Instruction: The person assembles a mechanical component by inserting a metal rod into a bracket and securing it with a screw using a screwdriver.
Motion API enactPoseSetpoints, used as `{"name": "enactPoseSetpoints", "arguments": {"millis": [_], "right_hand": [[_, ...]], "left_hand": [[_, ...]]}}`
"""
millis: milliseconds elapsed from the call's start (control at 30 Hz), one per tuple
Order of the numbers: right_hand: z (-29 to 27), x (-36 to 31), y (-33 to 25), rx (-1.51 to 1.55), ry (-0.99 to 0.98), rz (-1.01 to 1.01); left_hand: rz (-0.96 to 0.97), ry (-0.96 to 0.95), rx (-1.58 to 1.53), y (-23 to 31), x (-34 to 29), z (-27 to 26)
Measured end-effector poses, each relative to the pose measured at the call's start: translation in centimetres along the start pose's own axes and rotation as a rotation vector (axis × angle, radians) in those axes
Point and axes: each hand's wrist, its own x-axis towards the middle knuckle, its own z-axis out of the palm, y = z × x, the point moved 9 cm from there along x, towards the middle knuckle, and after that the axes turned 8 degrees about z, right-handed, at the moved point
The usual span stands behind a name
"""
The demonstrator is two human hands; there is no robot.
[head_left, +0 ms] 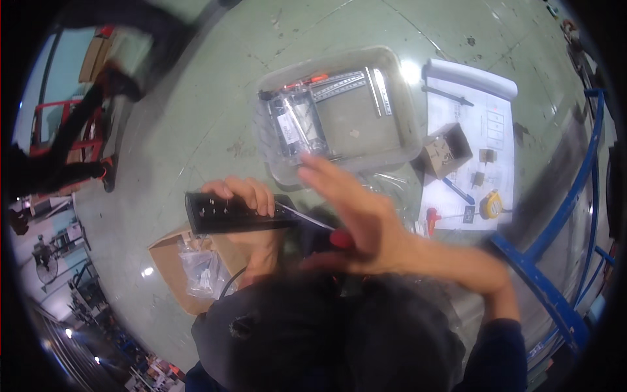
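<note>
A long black box-shaped part (pixel 225 212), with small holes or marks on its face, lies across my lap. Over its top edge curl the fingers of my left hand (pixel 245 193), gripping it. A screwdriver-like tool with a thin metal shaft and a red handle (pixel 339 238) slants from the part's right end toward my right palm. My right hand (pixel 369 215) is slightly blurred, its fingers and thumb spread wide around the red handle. Whether the palm touches the handle is unclear. The tool's tip is hard to make out near my left fingertips.
Ahead stands a translucent plastic bin (pixel 408 134) holding metal rails and a bagged part. Right of it, a paper drawing (pixel 499 137) carries a small cardboard box (pixel 447 153), a tape measure (pixel 491 204) and a red-handled tool. An open carton (pixel 173 274) sits left; a blue frame (pixel 542 294) stands right.
</note>
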Motion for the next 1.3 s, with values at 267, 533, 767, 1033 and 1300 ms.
{"name": "enactPoseSetpoints", "arguments": {"millis": [267,533,767,1033,1300], "right_hand": [[0.9,-1.3,2.9,1.094,0.33,0.458],[2.9,-2.8,-4.9,-0.515,-0.037,-0.858],[1.9,-3.8,-1.4,-0.245,0.016,-0.133],[2.4,-4.8,5.0,0.783,0.056,0.886],[-3.9,-3.1,-3.8,0.102,0.107,-0.018]], "left_hand": [[0.129,-0.115,0.014,0.3,-1.1,2.0],[0.015,-0.041,-0.11,-0.9,-0.3,-1.3],[0.269,-0.134,0.114,2.9,-0.5,0.8],[0.446,-0.342,0.441,6.4,0.9,5.7],[0.033,-0.046,-0.32,2.7,1.9,0.7]]}}
